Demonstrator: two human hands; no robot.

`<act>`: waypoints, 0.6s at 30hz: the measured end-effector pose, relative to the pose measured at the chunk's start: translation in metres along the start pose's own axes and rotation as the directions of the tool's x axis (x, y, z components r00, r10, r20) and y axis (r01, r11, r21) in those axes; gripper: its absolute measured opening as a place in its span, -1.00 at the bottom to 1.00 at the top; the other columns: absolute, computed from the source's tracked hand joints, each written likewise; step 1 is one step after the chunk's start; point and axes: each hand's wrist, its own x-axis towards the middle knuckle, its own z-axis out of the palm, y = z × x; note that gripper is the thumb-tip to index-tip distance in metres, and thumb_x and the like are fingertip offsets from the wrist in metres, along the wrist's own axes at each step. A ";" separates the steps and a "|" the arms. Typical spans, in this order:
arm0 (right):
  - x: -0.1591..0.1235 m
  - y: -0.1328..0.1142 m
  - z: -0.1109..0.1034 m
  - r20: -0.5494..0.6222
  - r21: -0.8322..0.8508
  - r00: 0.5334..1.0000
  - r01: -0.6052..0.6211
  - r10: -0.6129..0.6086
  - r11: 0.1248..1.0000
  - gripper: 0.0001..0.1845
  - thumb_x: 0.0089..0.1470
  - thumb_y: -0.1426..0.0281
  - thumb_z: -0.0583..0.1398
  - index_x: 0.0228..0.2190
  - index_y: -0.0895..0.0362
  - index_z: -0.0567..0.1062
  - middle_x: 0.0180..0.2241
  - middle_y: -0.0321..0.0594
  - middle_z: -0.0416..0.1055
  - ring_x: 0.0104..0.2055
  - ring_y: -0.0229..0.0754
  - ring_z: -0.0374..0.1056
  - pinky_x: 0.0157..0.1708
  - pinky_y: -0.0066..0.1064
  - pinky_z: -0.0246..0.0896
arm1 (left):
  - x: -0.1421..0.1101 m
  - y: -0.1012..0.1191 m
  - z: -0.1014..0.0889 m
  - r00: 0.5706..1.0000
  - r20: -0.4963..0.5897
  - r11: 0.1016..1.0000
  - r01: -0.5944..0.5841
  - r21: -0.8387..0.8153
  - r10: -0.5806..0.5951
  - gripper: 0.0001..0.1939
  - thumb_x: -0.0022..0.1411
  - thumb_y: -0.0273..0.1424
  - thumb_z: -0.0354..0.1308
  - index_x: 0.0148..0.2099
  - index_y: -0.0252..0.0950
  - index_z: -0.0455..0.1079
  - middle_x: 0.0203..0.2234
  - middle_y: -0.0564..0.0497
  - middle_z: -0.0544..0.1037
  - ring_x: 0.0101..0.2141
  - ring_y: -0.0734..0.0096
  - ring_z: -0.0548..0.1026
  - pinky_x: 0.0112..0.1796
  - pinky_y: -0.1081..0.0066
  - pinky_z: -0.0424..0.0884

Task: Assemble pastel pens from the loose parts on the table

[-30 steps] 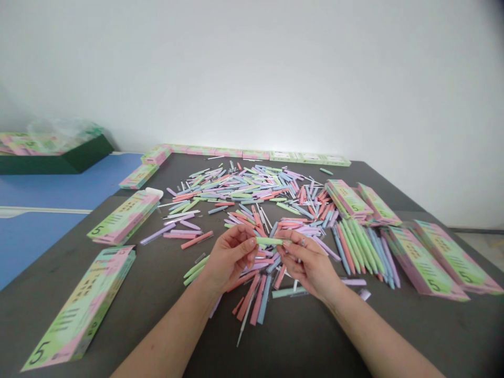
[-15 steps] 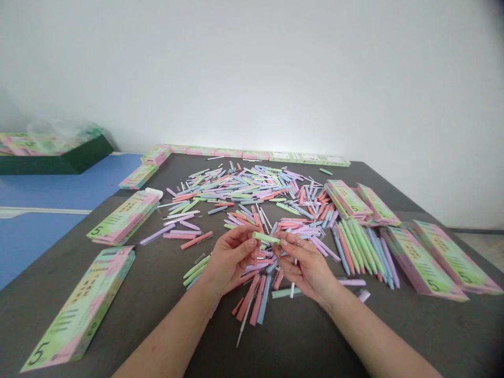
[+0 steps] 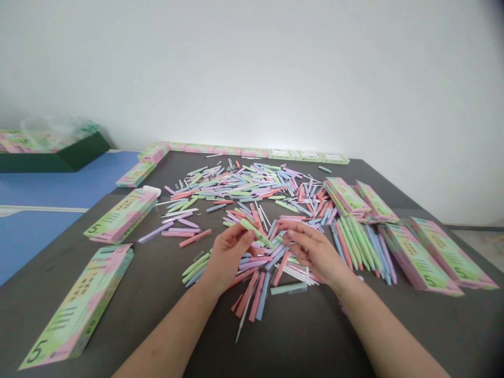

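Observation:
My left hand (image 3: pixel 226 258) pinches a light green pen barrel (image 3: pixel 256 234) between thumb and fingertips, tilted with its far end down to the right. Just right of that end, my right hand (image 3: pixel 311 251) has its thumb and forefinger pressed together. Whatever they hold is too small to make out. Beneath both hands lie loose pen parts in pink, blue and purple, among them several coral pen barrels (image 3: pixel 247 295) and a pale green capped pen (image 3: pixel 289 289). Thin white refills (image 3: pixel 301 275) lie under my right hand.
A wide heap of pastel pens (image 3: pixel 244 184) covers the table's middle. A row of green, red, blue and purple pens (image 3: pixel 360 244) lies at right, beside printed boxes (image 3: pixel 427 260). More boxes (image 3: pixel 79 310) line the left side and back edge. A dark green tray (image 3: pixel 79 152) stands far left.
My right hand has drawn a little to the right, away from the green barrel. The barrel now slants down to the right in my left hand. White refills under my right hand have come into view.

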 end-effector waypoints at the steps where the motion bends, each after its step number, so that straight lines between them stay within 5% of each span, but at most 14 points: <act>1: 0.002 -0.004 -0.006 -0.038 -0.001 0.999 0.033 -0.033 0.999 -0.77 -0.08 0.38 0.28 -0.31 0.19 0.47 -0.62 -0.44 0.21 -0.70 -0.50 -0.23 -0.74 -0.58 -0.47 | 0.000 0.001 0.000 1.000 -0.001 1.000 -0.006 0.000 0.006 -0.80 0.09 -0.28 0.29 -0.31 -0.31 0.50 -0.45 0.07 0.50 -0.54 0.57 0.42 -0.48 0.53 0.40; 8: 0.009 -0.010 -0.018 -0.125 0.256 0.982 0.171 -0.143 0.951 -0.97 -0.13 0.46 0.20 -0.52 0.18 0.42 -0.56 -0.35 0.18 -0.63 -0.42 -0.07 -0.70 -0.57 -0.21 | -0.002 0.005 0.004 0.994 0.090 0.997 0.062 -0.049 -0.057 -0.79 0.19 -0.27 0.19 -0.26 -0.33 0.46 -0.30 -0.06 0.57 -0.34 0.40 0.51 -0.31 0.43 0.47; 18: 0.009 -0.005 -0.007 -0.139 0.273 0.968 0.239 -0.208 0.932 -0.85 -0.01 0.34 0.24 -0.50 0.18 0.51 -0.47 -0.28 0.29 -0.44 -0.32 0.21 -0.44 -0.50 0.22 | -0.004 0.003 0.004 0.953 0.239 0.983 0.170 0.076 -0.183 -0.78 0.29 -0.24 0.05 -0.25 -0.31 0.31 -0.44 0.03 0.47 -0.42 0.44 0.45 -0.31 0.39 0.41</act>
